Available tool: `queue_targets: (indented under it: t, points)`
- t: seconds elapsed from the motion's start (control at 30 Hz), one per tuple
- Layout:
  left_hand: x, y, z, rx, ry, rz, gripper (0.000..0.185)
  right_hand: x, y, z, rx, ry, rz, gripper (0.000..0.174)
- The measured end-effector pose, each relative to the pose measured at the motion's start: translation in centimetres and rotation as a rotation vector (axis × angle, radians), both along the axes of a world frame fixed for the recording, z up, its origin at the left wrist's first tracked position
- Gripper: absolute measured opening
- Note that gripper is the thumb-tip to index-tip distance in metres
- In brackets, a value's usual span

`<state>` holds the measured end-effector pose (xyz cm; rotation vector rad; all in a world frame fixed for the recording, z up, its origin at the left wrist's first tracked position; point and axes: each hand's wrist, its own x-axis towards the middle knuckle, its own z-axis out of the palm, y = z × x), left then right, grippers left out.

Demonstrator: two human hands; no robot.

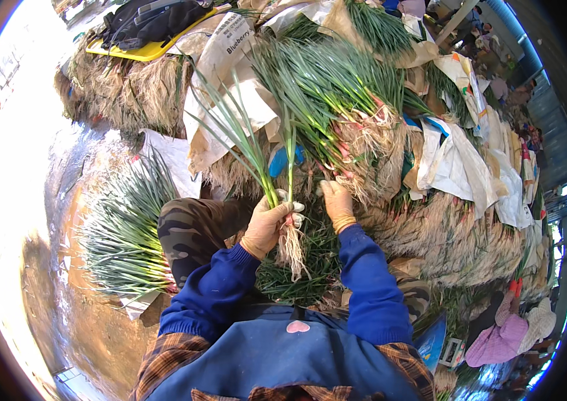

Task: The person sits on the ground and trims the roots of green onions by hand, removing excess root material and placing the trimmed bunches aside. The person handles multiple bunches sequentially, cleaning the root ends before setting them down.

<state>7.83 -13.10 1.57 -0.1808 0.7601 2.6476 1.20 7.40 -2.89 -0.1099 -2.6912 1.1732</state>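
Two gloved hands work over a heap of spring onions. My left hand [266, 225] is closed around a few spring onions [262, 173], their long green leaves pointing up and away and their pale roots hanging below the fist. To its right, my right hand [336, 200] has its fingers bent close to the lower edge of a big pile of spring onions [333, 100] with reddish bulbs and tangled roots; whether it grips any of them I cannot tell. Loose green leaves [298, 280] lie below, between my knees.
A bundle of spring onions [128, 240] lies on the ground at the left. Root-covered stacks with sacks [459, 160] stand at the right, and a yellow tray [148, 52] with a black bag is at the top left. A person in a purple garment [496, 341] is at the lower right.
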Motion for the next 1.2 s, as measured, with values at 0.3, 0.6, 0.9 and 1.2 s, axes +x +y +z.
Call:
queue_targets:
  t: [0.3,0.6,0.9,1.2]
  points:
    - [0.6,1.4,-1.2,0.201,-0.086,-0.224,0.033,1.9,-4.6,4.4,-1.409,-0.586,0.158,0.025]
    - [-1.4,-0.6,-1.2,-0.049,-0.177,-0.015,0.016,8.9,2.9,4.1,-1.127,-0.128,0.187,0.025]
    - [-1.7,-1.2,0.2,0.122,-0.063,-0.155,0.021,-2.2,-0.9,-0.4,0.034,0.227,0.273,0.040]
    - [-2.2,-1.8,-0.5,0.149,-0.022,-0.099,0.024,-5.6,-2.2,-4.3,0.640,0.026,0.103,0.022]
